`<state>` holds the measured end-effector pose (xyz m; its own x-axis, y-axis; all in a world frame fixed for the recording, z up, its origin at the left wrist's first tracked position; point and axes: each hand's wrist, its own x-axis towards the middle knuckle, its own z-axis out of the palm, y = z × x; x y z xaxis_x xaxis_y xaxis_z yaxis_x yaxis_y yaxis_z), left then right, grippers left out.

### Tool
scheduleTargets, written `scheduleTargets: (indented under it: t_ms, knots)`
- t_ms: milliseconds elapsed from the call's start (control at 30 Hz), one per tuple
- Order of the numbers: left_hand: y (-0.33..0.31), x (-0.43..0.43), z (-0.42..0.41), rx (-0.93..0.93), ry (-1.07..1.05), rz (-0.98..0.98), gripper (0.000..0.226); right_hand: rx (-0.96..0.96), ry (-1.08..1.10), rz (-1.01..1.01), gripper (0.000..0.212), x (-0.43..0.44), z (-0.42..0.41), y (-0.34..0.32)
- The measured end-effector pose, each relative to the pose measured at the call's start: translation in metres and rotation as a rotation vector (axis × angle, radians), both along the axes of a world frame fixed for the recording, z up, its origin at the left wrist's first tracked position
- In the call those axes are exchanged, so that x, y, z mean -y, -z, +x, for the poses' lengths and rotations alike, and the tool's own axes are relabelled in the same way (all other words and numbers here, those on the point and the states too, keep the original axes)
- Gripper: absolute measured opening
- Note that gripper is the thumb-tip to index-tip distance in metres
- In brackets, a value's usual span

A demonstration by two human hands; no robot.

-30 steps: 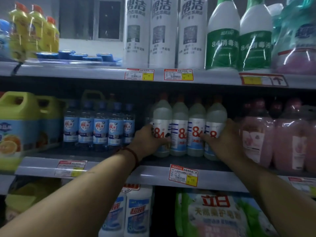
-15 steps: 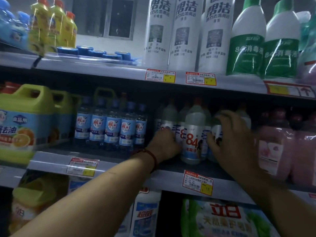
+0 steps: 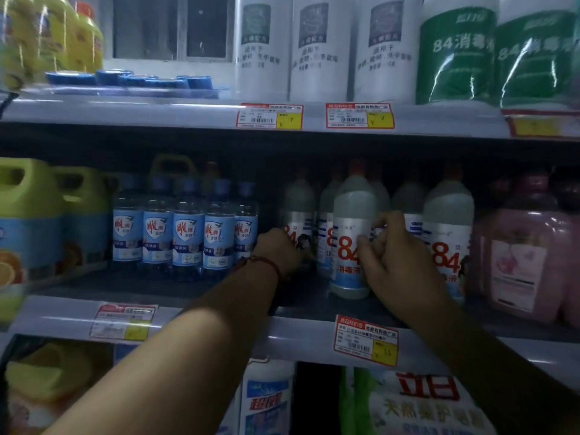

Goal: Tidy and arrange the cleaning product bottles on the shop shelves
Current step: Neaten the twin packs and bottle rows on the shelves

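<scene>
My right hand (image 3: 398,265) is clamped on the translucent white plastic bottle with a red 84 on its label (image 3: 350,246). The thumb lies across the front of the label and the other fingers (image 3: 392,219) hook round its right side. That bottle stands upright, long axis vertical. It sits forward of its neighbours to the left, nearer the front edge of the grey metal middle shelf (image 3: 78,315). From my palm it lies to the left, so I hold it by its flank and not from behind.

My left hand (image 3: 277,251) is lower and further left, against the lower body of the leftmost 84 bottle (image 3: 298,211), which stands deeper on the shelf. Its fingers are hidden behind the knuckles. I cannot tell whether they grip that bottle or only rest on it.

A third 84 bottle (image 3: 448,233) stands just beside my right hand on its right. The group is flanked by clear bottles with blue labels (image 3: 188,233) on the left and pink bottles (image 3: 518,255) on the right.

I judge that the coming move turns on depth. The held bottle and the ones behind it must meet in one line parallel to the shelf's front edge. The right hand is the nearer one for that. It is best slid along the shelf, kept upright, with my knuckles clear of the bottle on the right.
</scene>
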<state>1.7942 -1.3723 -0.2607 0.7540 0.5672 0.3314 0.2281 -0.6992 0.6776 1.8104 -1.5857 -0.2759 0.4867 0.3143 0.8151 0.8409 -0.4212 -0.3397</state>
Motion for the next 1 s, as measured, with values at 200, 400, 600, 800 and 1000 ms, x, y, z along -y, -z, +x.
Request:
scheduleTargets:
  t_ms: [200, 400, 600, 800, 1000]
  knots:
    - [-0.003, -0.004, 0.015, -0.006, 0.015, -0.070, 0.067, 0.023, 0.021, 0.000, 0.024, 0.000, 0.002, 0.002]
    - [0.000, -0.003, 0.018, 0.005, -0.096, 0.086, 0.063, 0.004, 0.026, -0.015, 0.025, -0.001, 0.002, 0.002]
    - [0.002, -0.004, 0.019, -0.041, -0.094, 0.159, 0.048, -0.012, 0.034, -0.022, 0.025, -0.001, 0.001, 0.003]
    - [-0.001, -0.002, 0.021, -0.063, -0.113, 0.281, 0.033, -0.026, 0.030, -0.009, 0.025, -0.002, 0.000, 0.003]
    - [0.002, 0.002, 0.019, -0.084, -0.104, 0.302, 0.039, -0.106, 0.053, -0.027, 0.039, -0.001, 0.001, 0.001]
